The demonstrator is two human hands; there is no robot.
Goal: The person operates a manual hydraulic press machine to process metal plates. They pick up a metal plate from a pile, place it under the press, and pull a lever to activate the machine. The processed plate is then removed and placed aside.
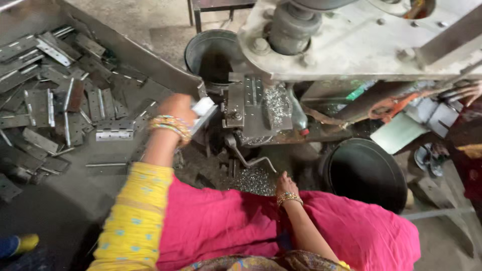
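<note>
At the tray's [150, 60] right corner, left hand [176, 108] grips a hinge [203, 108], its length pointing right toward the press [251, 108]; right hand [286, 185] rests empty, fingers loose, below.

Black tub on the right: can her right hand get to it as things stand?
Probably yes. The right hand rests low beside the pile of metal shavings, and the black tub stands just to its right, open-topped, with nothing between them. Whether that hand holds anything is unclear.
</note>
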